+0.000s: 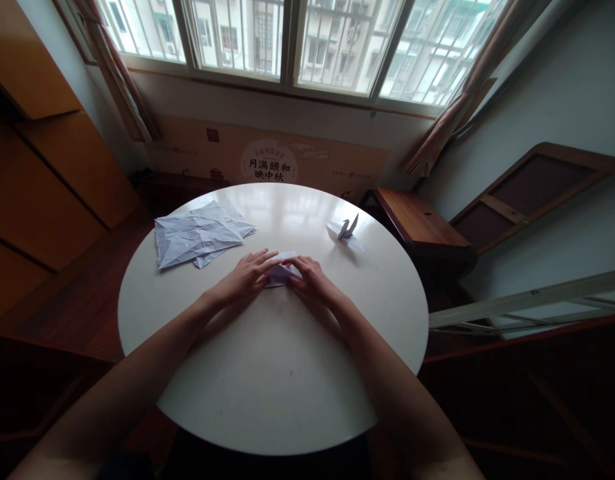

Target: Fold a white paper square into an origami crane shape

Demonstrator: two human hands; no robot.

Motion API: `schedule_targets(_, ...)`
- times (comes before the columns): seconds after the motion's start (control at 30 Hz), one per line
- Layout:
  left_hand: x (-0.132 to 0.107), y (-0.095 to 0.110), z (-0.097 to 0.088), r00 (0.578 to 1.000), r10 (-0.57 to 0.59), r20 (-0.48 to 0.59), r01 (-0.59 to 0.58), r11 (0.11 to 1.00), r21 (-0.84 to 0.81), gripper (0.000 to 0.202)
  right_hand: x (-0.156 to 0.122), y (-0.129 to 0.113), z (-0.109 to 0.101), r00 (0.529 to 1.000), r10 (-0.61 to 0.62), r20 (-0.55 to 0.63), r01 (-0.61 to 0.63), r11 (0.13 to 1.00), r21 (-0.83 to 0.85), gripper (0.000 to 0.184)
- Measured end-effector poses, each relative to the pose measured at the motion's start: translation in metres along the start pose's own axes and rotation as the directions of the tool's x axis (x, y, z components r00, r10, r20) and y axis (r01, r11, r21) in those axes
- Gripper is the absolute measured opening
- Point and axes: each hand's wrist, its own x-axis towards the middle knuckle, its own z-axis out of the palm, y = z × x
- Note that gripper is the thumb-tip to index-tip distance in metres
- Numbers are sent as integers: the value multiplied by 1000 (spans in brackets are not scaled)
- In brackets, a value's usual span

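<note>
Folded paper [283, 274] held near the middle of a round white table [257, 373]

At far left, an orange-brown cabinet [62, 177] is seen. On the left part of the tabletop, creased paper sheets [202, 233] are laid overlapping. Near the middle, the folded paper is gripped at its left side by the left hand [251, 271], with the fingers bent over its top. At its right side it is gripped likewise by the right hand [311, 277] (its folds are partly hidden by the fingers). Farther right, a paper crane [346, 231] is stood on the table, well apart from both hands. Beyond the table's edge, a wooden side table [420, 217] is placed by the wall.
</note>
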Motion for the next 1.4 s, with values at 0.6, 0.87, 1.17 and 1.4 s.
schedule_targets(0.6, 0, -1, -1, 990, -18, 136, 21, 1000, -17, 44, 0, 10, 4, 997, 23, -75, -25, 999, -31, 23)
schedule_targets(0.87, -4, -1, -11, 993, 77, 91, -59, 981, -187, 35, 1, 6, -2, 992, 99, -74, -102, 994, -36, 23)
schedule_targets(1.17, -2, 7, -12, 990, 139, -8, -138, 979, -148, 27, 1, 0, -3, 990, 136, -38, -137, 990, -27, 18)
schedule_targets(1.4, -1, 7, -11, 989, 146, -17, -147, 978, -145, 26, 1, 1, -5, 995, 103, -16, -104, 995, -8, 19)
